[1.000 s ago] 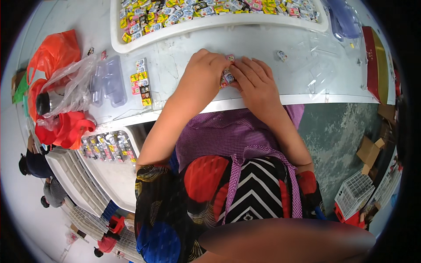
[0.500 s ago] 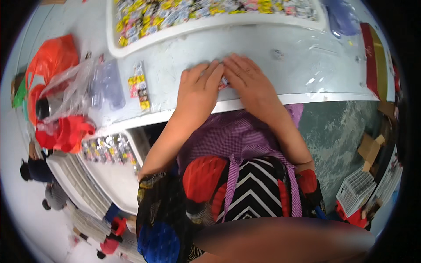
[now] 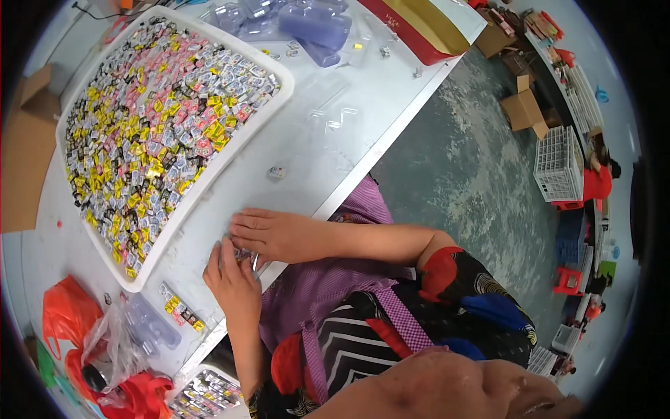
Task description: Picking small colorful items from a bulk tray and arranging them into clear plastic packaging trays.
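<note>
My left hand (image 3: 232, 278) and my right hand (image 3: 273, 235) meet at the table's near edge, fingertips close together. Between them they press in on small wrapped pieces (image 3: 243, 254), which show only in part under the fingers. Both hands have fairly straight fingers held side by side around the pieces. A short row of similar wrapped pieces (image 3: 183, 308) lies on the table left of my left hand. One loose piece (image 3: 277, 172) lies beyond my right hand. Past my fingers stands a large white tray (image 3: 209, 172) heaped with small yellow, pink, white and black wrapped pieces.
Clear plastic shells (image 3: 317, 31) and a red-and-gold box (image 3: 426, 35) sit at the far side. On the left are a clear plastic container (image 3: 150, 322), an orange bag (image 3: 70, 311) and red cloth (image 3: 139, 393). Below the table edge, another tray holds wrapped pieces (image 3: 206, 395).
The view has swung round, bringing the whole heaped tray into sight. My hands stay together at the table edge over the small wrapped pieces.
</note>
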### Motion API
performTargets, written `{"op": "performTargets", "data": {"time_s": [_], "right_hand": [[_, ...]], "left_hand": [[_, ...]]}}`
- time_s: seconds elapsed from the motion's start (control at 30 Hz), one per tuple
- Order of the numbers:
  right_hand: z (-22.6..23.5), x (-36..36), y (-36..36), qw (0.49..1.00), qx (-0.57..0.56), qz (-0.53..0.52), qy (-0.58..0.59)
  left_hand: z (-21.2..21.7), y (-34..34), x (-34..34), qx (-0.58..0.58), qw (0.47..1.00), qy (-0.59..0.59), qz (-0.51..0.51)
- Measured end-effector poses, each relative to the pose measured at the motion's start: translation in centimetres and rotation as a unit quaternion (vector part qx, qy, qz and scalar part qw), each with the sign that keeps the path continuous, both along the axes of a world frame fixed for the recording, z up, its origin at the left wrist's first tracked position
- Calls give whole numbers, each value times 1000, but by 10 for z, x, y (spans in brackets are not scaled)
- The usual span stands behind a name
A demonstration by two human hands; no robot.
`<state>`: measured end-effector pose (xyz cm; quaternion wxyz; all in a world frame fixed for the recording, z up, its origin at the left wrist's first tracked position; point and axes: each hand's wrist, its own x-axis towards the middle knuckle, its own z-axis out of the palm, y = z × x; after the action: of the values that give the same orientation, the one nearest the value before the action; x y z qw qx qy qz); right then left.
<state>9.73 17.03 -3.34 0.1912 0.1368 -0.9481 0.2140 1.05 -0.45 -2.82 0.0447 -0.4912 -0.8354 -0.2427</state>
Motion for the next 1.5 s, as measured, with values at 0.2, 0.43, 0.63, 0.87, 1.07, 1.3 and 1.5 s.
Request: {"op": "performTargets", "data": {"time_s": [0.2, 0.43, 0.63, 0.87, 1.07, 1.3, 1.5], "right_hand": [[-1, -5, -2, 1000, -24, 11, 5], [5, -2, 5, 999, -49, 20, -9], [11, -5, 8, 998, -10, -9, -58], [4, -4, 6, 998, 1, -6, -68], [7, -3, 3, 997, 19, -17, -78], [11, -3, 2, 997, 15, -19, -72], [12, -4, 4, 998, 2, -14, -68]], "left_hand": [[8, -5, -2, -14, 999, -41, 13], [25, 12, -30, 14, 991, -113, 64], [21, 23, -36, 40, 979, -183, 78], [22, 11, -26, 57, 986, -151, 42], [25, 8, -15, 75, 995, -64, -12], [14, 12, -21, 91, 985, -125, 82], [18, 20, -40, 36, 963, -248, 95]]}}
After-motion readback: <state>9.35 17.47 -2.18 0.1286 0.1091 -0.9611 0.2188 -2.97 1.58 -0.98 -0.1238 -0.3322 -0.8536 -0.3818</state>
